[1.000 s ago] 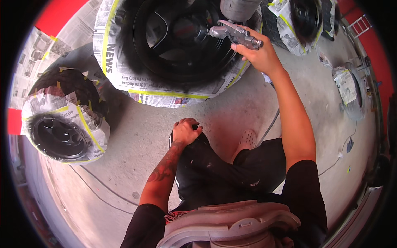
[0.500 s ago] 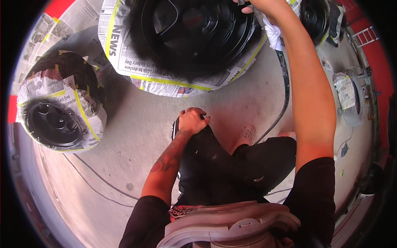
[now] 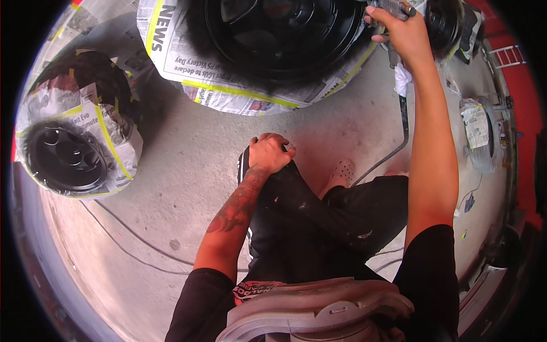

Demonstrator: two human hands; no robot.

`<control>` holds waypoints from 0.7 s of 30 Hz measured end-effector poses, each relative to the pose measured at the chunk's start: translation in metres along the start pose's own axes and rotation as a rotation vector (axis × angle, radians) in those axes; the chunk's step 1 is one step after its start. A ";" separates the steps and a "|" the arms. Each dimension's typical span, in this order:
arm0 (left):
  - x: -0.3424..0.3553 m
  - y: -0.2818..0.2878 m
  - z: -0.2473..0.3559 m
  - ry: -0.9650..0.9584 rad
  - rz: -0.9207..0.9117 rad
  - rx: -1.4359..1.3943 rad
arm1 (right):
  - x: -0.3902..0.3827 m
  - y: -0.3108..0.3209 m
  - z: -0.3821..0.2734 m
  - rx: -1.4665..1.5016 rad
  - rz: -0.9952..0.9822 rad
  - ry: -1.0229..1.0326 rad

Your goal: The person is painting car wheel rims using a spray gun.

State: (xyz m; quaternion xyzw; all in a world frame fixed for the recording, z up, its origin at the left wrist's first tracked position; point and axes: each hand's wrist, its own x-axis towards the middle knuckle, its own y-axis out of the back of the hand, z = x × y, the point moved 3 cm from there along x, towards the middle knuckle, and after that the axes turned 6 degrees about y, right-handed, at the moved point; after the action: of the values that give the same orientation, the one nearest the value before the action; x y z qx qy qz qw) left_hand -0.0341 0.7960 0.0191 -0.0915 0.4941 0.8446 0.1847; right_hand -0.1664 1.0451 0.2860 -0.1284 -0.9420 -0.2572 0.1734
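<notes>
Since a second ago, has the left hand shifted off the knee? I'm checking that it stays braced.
No. The left hand rests on the black-trousered knee as before, a fist at the same spot beside the white shoe.

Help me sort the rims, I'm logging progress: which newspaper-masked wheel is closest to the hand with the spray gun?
The big black wheel at top centre, beside the right hand holding the spray gun. The other wheel lies far left.

A glossy black painted finish was noted on the wheel rim [image 3: 279, 34], masked in matt newspaper [image 3: 228, 85]. The spray gun [image 3: 393, 7] appeared metallic. The concrete floor [image 3: 188, 165] was found rough, dusty.
</notes>
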 end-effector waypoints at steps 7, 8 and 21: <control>0.004 0.003 0.002 -0.002 -0.049 0.001 | -0.065 -0.001 0.071 0.054 0.107 -0.258; 0.004 0.003 0.005 -0.010 -0.049 0.005 | -0.067 0.002 0.086 -0.005 0.195 -0.266; 0.009 0.001 0.002 -0.016 -0.058 -0.015 | -0.131 -0.018 0.051 0.121 0.134 -0.259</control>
State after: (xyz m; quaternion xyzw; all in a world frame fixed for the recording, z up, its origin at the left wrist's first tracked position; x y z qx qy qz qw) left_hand -0.0425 0.7991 0.0179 -0.1004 0.4836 0.8432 0.2123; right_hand -0.0669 1.0372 0.1856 -0.2124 -0.9595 -0.1692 0.0744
